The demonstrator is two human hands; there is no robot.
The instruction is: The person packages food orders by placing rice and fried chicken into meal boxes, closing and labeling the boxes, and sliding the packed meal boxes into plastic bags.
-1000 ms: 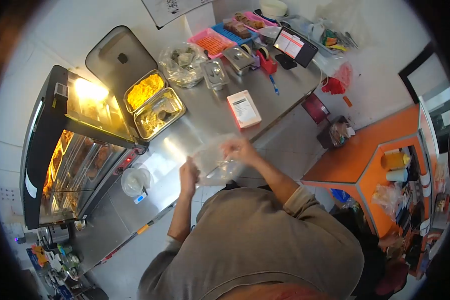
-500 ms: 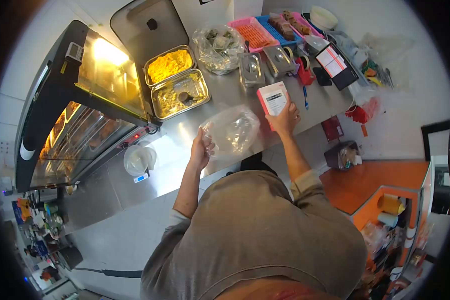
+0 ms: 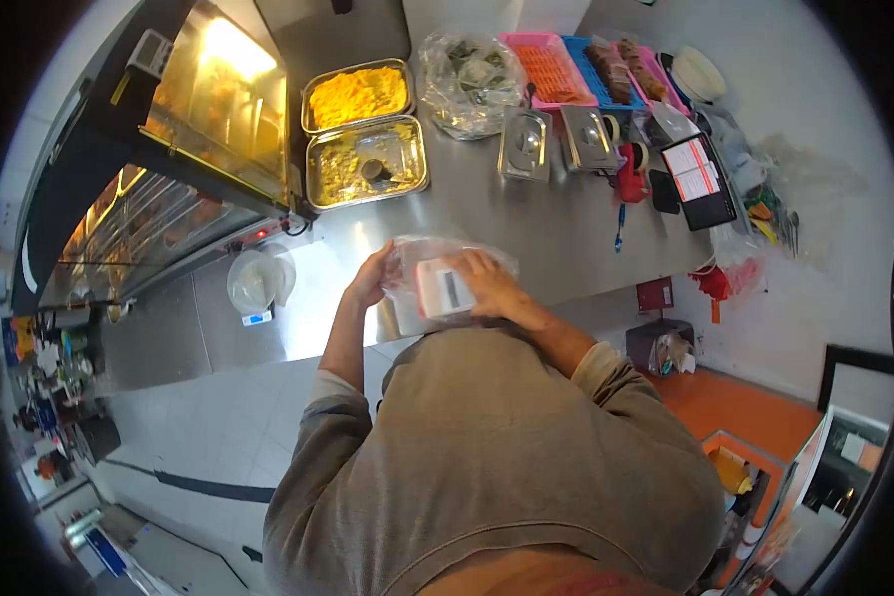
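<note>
My left hand (image 3: 372,276) pinches the left edge of a clear plastic bag (image 3: 487,249) above the front of the steel counter. My right hand (image 3: 492,285) grips a small pink-edged box (image 3: 433,288) with a white printed label, its fingers over the right side. The box overlaps the bag, with plastic showing around it. How far inside the bag it sits, I cannot tell.
Behind lie two metal trays of yellow food (image 3: 358,97), lidded steel containers (image 3: 524,145), a filled plastic bag (image 3: 470,84) and coloured baskets (image 3: 549,72). A lit display warmer (image 3: 219,119) stands left, near a plastic tub (image 3: 256,282) on a scale. A tablet (image 3: 698,181) is right.
My right hand has brought the box left and down, from beside the bag to against it. My left hand has kept hold of the bag and shifted slightly left. The view has tilted.
</note>
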